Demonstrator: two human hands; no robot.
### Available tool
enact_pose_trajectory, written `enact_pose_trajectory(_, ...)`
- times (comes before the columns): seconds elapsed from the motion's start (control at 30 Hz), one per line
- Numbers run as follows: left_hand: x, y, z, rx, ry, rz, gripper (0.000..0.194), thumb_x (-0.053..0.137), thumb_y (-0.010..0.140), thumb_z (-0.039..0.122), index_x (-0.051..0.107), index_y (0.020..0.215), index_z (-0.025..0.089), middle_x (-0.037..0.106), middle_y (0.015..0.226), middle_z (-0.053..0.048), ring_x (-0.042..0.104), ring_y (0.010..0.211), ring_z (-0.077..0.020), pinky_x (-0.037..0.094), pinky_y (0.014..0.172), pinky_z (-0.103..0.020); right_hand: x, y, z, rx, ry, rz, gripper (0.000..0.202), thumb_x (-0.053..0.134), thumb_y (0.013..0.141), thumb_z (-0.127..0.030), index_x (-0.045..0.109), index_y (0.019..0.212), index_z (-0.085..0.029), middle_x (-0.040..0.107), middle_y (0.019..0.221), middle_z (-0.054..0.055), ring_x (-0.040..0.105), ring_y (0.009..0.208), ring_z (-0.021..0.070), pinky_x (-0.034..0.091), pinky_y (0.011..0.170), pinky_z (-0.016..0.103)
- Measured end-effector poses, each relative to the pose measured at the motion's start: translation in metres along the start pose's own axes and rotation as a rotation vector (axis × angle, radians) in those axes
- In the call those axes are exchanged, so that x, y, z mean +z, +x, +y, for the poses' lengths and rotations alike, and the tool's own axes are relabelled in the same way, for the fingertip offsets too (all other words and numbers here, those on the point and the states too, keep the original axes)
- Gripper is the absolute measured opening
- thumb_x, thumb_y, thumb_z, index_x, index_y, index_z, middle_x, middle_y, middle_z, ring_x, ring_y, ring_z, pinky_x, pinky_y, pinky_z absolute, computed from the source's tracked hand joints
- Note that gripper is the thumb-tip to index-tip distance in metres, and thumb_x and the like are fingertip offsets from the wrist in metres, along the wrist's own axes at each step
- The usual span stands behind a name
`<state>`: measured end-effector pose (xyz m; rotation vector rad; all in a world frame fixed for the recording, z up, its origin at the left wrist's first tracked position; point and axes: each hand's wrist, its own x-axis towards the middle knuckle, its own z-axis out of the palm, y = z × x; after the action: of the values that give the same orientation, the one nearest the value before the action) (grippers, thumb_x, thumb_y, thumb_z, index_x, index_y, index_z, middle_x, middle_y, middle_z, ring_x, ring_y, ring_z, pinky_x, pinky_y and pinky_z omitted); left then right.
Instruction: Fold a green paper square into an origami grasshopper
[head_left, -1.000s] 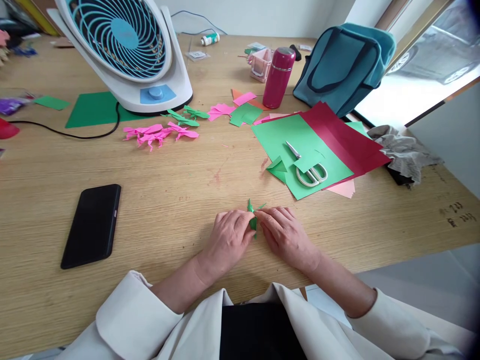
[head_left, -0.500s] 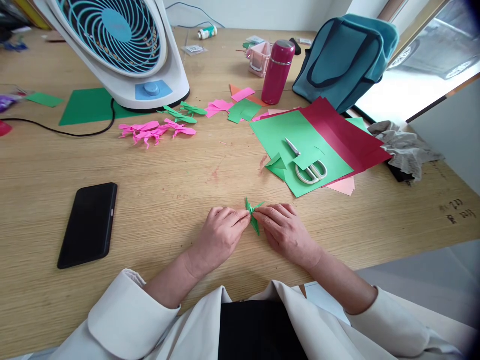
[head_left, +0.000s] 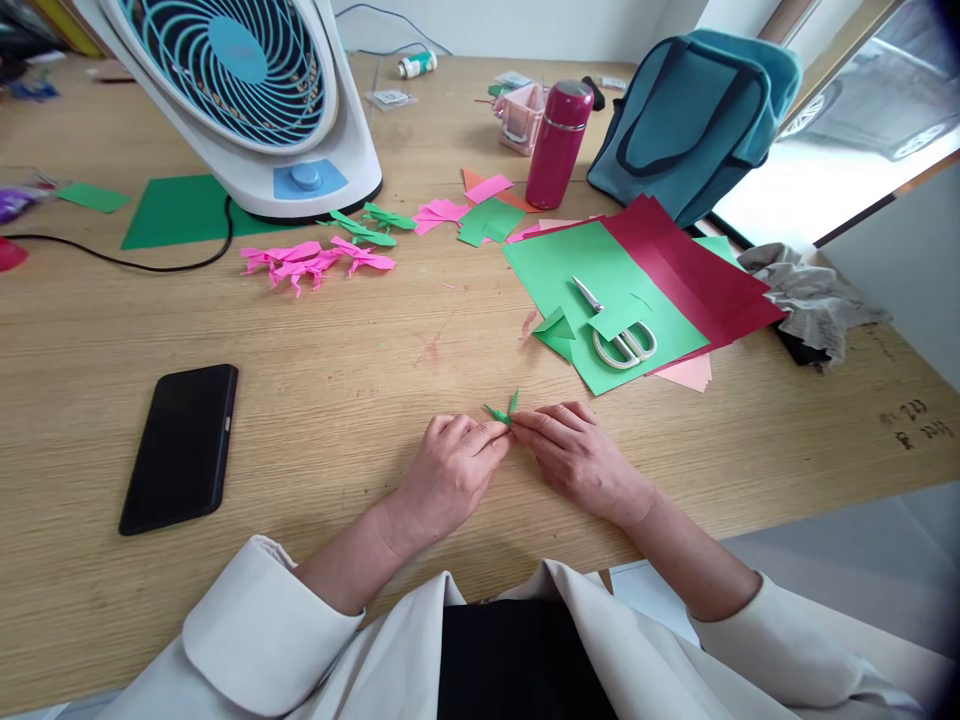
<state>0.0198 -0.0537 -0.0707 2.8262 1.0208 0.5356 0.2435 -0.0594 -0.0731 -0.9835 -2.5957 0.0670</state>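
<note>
Between my two hands is a small green folded-paper figure (head_left: 501, 414), its thin points sticking up past the fingertips. My left hand (head_left: 459, 468) pinches it from the left, fingers closed. From the other side my right hand (head_left: 581, 460) grips it between thumb and fingers. The fingers hide the figure's lower part. Beyond my right hand, scissors (head_left: 628, 346) with white handles lie on a light green sheet (head_left: 538, 262), partly under a small green paper piece. A folded green paper (head_left: 555, 334) rests at that sheet's left edge.
Pink folded figures (head_left: 300, 262) and green ones (head_left: 360, 232) lie ahead, near a fan (head_left: 315, 182). A black phone (head_left: 180, 448) is at the left. Red sheets (head_left: 675, 270), a magenta flask (head_left: 556, 150) and a teal bag (head_left: 682, 120) stand or lie at the right.
The green paper figure has turned in my fingers: the point that hung below is out of sight, and two points now rise above. Both hands keep their pinch.
</note>
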Motion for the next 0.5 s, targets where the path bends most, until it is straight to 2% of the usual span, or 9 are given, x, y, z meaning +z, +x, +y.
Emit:
enact_pose_trajectory(0.27, -0.0012, 0.0010, -0.0010, -0.044, -0.084, 0.000, 0.028, 0.049, 0.096, 0.016, 0.064, 0.120, 0.018, 0.070, 0.120, -0.005, 0.059, 0.095, -0.0194, 0.042, 0.082, -0.038, -0.0075, -0.0001, -0.0011, 0.041, 0.043, -0.021, 0.026, 0.044, 0.098, -0.011, 0.060, 0.118, -0.013, 0.066, 0.127, 0.013, 0.059, 0.102, 0.0221, 0.043, 0.088, 0.040)
enact_pose_trajectory(0.5, -0.0068, 0.0083, -0.0094, -0.149, -0.257, 0.037, 0.022, 0.048, 0.097, 0.015, 0.066, 0.109, 0.020, 0.071, 0.113, -0.005, 0.061, 0.102, -0.0182, 0.042, 0.089, -0.037, -0.0096, -0.0013, 0.0000, -0.005, 0.006, -0.052, 0.033, 0.045, 0.098, -0.013, 0.059, 0.127, -0.014, 0.063, 0.132, 0.014, 0.057, 0.100, 0.0235, 0.043, 0.087, 0.041)
